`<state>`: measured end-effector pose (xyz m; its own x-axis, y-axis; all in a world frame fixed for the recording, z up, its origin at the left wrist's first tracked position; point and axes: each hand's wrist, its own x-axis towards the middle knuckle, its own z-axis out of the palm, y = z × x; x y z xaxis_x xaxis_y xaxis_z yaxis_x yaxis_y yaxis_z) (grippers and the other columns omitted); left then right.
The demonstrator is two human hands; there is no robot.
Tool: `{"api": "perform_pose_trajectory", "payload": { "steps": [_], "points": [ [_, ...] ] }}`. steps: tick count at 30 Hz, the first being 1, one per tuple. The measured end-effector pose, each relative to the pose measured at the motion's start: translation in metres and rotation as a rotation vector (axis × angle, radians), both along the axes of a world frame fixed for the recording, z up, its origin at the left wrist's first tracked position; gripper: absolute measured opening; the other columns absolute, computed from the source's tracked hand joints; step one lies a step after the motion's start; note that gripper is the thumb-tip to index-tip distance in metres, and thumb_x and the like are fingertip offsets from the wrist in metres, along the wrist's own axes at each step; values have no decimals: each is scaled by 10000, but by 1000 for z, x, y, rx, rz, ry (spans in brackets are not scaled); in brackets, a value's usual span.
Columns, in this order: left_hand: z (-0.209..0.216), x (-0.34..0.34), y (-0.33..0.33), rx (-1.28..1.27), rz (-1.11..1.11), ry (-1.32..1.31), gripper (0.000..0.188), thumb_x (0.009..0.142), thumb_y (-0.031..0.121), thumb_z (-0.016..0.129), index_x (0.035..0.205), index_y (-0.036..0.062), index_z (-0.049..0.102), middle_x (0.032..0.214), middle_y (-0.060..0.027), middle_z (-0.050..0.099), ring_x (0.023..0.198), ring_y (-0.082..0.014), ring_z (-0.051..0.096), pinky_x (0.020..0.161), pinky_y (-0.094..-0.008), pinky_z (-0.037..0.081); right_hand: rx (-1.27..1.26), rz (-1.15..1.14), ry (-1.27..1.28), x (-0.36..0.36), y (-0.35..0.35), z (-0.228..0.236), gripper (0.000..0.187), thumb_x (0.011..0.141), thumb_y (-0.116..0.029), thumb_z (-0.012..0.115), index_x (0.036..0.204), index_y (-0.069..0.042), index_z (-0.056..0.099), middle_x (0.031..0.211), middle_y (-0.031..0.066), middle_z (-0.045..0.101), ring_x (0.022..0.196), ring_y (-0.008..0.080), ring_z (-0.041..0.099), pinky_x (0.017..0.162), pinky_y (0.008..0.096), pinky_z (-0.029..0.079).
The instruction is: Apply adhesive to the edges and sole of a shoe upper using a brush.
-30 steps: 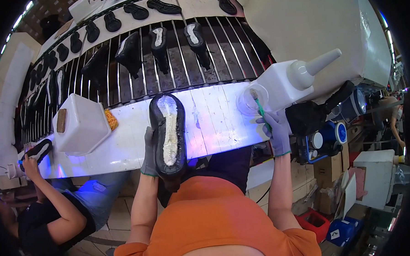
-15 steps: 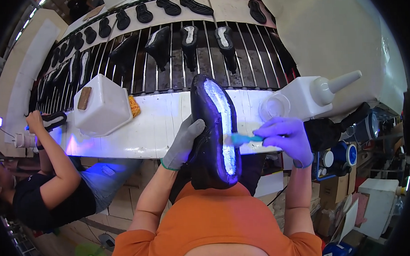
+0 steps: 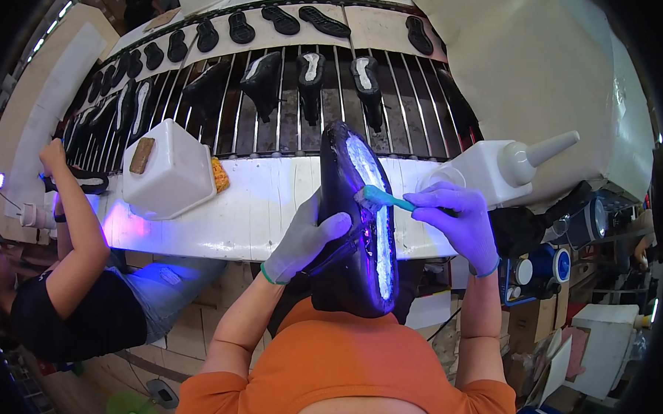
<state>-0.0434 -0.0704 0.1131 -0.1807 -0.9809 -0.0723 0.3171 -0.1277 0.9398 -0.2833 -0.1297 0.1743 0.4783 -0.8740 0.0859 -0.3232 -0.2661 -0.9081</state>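
Observation:
My gloved left hand (image 3: 307,238) grips a black shoe upper (image 3: 342,269) by its side, toe pointing away and underside turned up and tilted to the right. A long whitish strip (image 3: 383,256) runs along its underside, lit violet. In my gloved right hand (image 3: 456,220) is a teal-handled brush (image 3: 383,197), pinched by the handle. Its bristles touch the black edge beside the strip, on the left. A wet shine shows along that edge. Just beyond my right hand, a white squeeze bottle (image 3: 493,172) lies on its side, with a clear cup (image 3: 445,180) next to it.
A white worktop (image 3: 257,203) carries a white plastic container (image 3: 169,173) with a brown block (image 3: 142,155) on it. Behind runs a metal roller conveyor (image 3: 283,105) with several uppers; black soles (image 3: 280,20) line a far shelf. At left, a co-worker (image 3: 76,292) handles another shoe.
The shoe has tilted to the right in my left hand. My right hand has moved the brush from the white strip up and left to the black edge.

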Motion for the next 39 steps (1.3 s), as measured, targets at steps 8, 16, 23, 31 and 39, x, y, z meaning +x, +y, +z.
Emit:
{"api": "perform_pose_trajectory", "payload": {
  "steps": [8, 16, 23, 31, 39],
  "points": [
    [4, 2, 2, -69, -31, -153, 793, 784, 377, 730, 1387, -15, 396, 1124, -73, 590, 1034, -157, 566, 942, -319, 447, -17, 22, -10, 8, -16, 12, 253, 766, 6, 713, 1017, -14, 736, 807, 47, 656, 766, 104, 591, 687, 241, 446],
    [11, 3, -5, -176, -1, -256, 775, 768, 248, 753, 1407, -9, 397, 1153, -95, 620, 1053, -161, 591, 974, -326, 439, -155, -61, -24, 20, -60, 9, 223, 821, -91, 720, 1038, -39, 735, 828, 47, 679, 711, 80, 559, 639, 236, 426],
    [22, 16, -10, -68, -93, -137, 702, 773, 302, 746, 1326, -22, 460, 1109, -63, 618, 990, -134, 588, 911, -296, 468, -124, 205, 22, 12, -73, 25, 238, 785, -78, 740, 1019, -36, 739, 829, 66, 698, 731, 101, 617, 654, 242, 467],
    [13, 17, -9, -57, -88, -55, 494, 849, 366, 648, 1154, -5, 533, 873, -21, 587, 780, -95, 538, 741, -250, 455, -152, 433, 180, 3, -62, 35, 252, 750, -82, 766, 999, -53, 748, 791, 60, 690, 682, 106, 606, 598, 250, 447],
    [1, 20, -8, -37, 6, -15, 496, 861, 421, 644, 1112, 5, 545, 860, -10, 573, 764, -80, 523, 713, -232, 442, -42, 549, 149, -1, -45, 19, 263, 754, -53, 759, 1016, -62, 747, 789, 65, 692, 679, 124, 617, 609, 268, 460]
  ]
}}
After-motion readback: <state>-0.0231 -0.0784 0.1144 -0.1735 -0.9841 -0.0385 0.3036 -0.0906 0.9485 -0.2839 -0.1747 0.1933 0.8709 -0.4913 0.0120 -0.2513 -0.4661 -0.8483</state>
